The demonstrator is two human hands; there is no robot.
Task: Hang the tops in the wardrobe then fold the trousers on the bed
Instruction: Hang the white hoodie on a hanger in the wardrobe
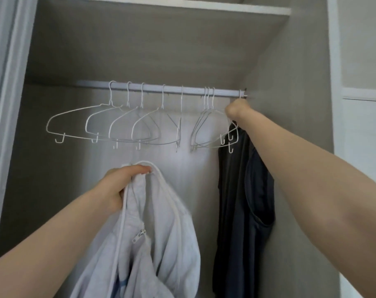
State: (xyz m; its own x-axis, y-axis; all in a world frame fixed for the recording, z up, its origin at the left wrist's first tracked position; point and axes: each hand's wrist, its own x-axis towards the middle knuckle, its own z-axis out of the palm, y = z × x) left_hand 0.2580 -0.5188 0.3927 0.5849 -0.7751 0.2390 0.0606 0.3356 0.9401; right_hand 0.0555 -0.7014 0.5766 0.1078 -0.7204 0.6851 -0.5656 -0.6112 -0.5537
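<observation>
My left hand (120, 186) grips a white zip-up top (155, 237) by its collar, holding it low in front of the open wardrobe. My right hand (236, 109) is raised to the right end of the white rail (182, 90), curled around the top of a hanger that carries a dark navy top (245, 201). The navy top hangs down beside the wardrobe's right wall. The hanger's hook reaches the rail by my fingers; its shoulders are hidden by the cloth and my hand.
Several empty white wire hangers (127, 125) hang along the rail, three of them bunched (208, 125) just left of my right hand. A shelf (182, 7) runs above. The wardrobe's left frame (8, 104) and grey right wall (301, 82) close in the space.
</observation>
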